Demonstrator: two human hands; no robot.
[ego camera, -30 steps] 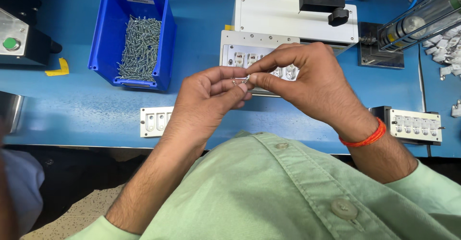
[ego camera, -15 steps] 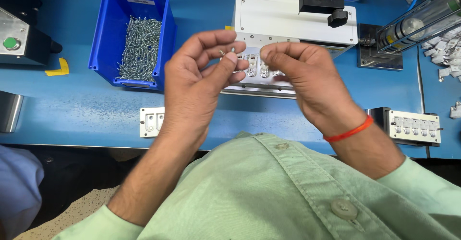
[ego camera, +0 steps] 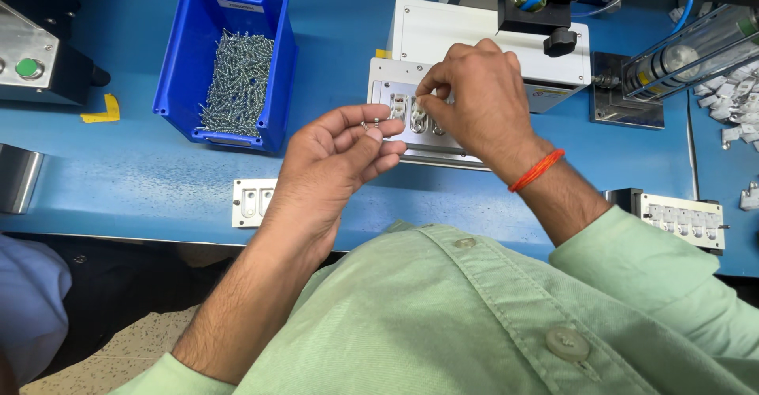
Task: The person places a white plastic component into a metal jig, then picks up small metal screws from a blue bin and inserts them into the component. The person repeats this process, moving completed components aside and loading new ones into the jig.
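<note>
The right hand [ego camera: 474, 98] has thumb and forefinger pinched together on a small metal piece, too small to make out, pressed down at a slot of the grey metal tray [ego camera: 411, 122]. At eight o'clock from it, the left hand [ego camera: 336, 162] is half curled, its fingertips closed on a few small screws [ego camera: 370, 124], palm up above the blue table [ego camera: 118, 181]. At ten o'clock from the left hand stands a blue bin [ego camera: 277, 86] of loose screws. A white machine [ego camera: 474, 35] sits at twelve o'clock behind the tray.
</note>
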